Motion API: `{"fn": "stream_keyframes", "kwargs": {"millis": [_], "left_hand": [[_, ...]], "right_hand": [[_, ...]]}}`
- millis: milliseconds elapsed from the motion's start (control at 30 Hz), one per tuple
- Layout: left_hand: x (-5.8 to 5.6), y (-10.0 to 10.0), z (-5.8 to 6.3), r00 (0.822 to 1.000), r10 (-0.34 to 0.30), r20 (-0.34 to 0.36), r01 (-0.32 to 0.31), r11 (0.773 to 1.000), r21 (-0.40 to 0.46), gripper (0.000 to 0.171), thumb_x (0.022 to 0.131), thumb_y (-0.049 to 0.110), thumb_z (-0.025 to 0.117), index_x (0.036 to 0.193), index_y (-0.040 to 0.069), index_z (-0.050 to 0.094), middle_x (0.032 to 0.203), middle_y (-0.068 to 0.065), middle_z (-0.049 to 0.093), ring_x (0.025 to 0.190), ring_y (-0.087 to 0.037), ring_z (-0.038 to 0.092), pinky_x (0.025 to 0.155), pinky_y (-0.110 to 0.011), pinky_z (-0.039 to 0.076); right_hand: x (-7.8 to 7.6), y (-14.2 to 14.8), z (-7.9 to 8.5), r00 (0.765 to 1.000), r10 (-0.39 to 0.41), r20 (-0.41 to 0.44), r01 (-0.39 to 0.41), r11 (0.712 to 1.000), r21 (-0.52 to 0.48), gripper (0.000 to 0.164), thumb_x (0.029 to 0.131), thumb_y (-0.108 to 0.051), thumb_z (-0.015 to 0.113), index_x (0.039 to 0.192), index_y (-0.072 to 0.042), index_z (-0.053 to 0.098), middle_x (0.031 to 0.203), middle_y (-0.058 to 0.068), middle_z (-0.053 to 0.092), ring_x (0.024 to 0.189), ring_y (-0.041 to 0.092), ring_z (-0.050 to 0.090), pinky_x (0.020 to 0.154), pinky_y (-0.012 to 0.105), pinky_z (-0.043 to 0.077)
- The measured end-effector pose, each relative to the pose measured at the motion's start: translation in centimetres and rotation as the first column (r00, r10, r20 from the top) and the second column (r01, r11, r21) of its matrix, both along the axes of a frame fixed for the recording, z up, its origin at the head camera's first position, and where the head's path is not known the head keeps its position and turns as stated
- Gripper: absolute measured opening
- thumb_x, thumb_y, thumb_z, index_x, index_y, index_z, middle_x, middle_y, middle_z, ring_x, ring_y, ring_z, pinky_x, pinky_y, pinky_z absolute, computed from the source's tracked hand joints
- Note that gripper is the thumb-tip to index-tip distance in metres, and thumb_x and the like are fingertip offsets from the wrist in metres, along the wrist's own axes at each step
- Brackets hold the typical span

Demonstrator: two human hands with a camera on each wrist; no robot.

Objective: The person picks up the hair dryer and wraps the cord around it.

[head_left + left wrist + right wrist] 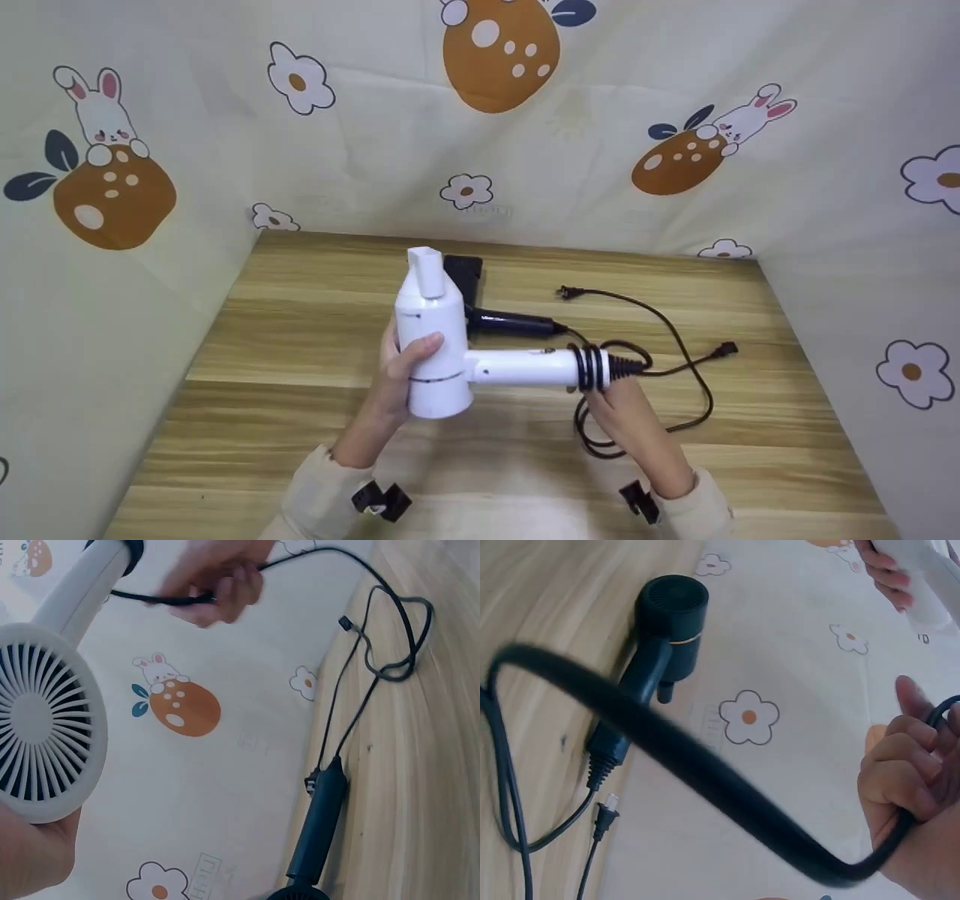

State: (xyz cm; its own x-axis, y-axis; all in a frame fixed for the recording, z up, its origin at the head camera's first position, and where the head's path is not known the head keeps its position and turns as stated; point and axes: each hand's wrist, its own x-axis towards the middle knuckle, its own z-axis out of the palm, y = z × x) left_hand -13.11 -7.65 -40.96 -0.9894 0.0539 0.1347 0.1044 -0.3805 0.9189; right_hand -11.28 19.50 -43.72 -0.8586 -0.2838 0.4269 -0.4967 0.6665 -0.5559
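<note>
A white hair dryer [431,322] with a flat nozzle is held up over the table, its handle pointing right. My left hand [394,379] grips its barrel, with the thumb across the front. Several turns of black cord [592,367] circle the handle's end. Beside them, my right hand [626,416] is partly hidden in the head view; in the right wrist view its curled fingers [900,772] hold the cord [705,772], which loops away in front. The left wrist view shows the dryer's round slatted grille [45,720] and the cord passing through my right hand [217,585].
Behind the white dryer, a black hair dryer [514,322] lies on the wooden table [285,315]. Its cord and the other trail to the right, with one plug [570,292] at the back and another [726,349] further right. Patterned cloth [375,150] encloses the table's back and sides.
</note>
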Motion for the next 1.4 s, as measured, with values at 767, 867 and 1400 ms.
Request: {"fn": "stream_keyframes", "kwargs": {"millis": [767,867,1400], "left_hand": [[-0.8,0.5,-0.6,0.978,0.209,0.029,-0.201,0.964,-0.174,0.056,0.08,0.01,0.063,0.129,0.004,0.036,0.102,-0.008,0.058,0.087,-0.018,0.06,0.077,-0.037,0.051],[-0.8,0.5,-0.6,0.977,0.213,0.032,-0.203,0.96,-0.193,0.056,0.081,0.011,0.063,0.129,0.004,0.036,0.102,-0.01,0.057,0.086,-0.019,0.061,0.076,-0.037,0.052],[-1.2,0.9,-1.8,0.989,0.138,0.061,-0.109,0.933,-0.342,0.058,0.081,0.015,0.068,0.128,0.002,0.037,0.104,-0.017,0.056,0.084,-0.021,0.06,0.072,-0.036,0.053]], "right_hand": [[1.3,0.2,1.5,0.866,0.263,-0.426,-0.201,0.962,0.185,0.022,0.088,-0.016,0.061,0.067,-0.015,0.052,0.057,-0.012,0.047,0.048,-0.004,0.034,0.045,0.005,0.03],[1.3,0.3,1.8,0.846,0.265,-0.462,-0.203,0.962,0.18,0.017,0.09,-0.016,0.056,0.074,-0.012,0.059,0.064,-0.008,0.056,0.05,0.0,0.045,0.047,0.009,0.038],[0.5,1.5,3.1,0.847,0.2,-0.493,-0.156,0.979,0.129,0.013,0.085,-0.019,0.064,0.088,-0.008,0.068,0.072,-0.004,0.061,0.054,0.003,0.048,0.05,0.01,0.039]]}}
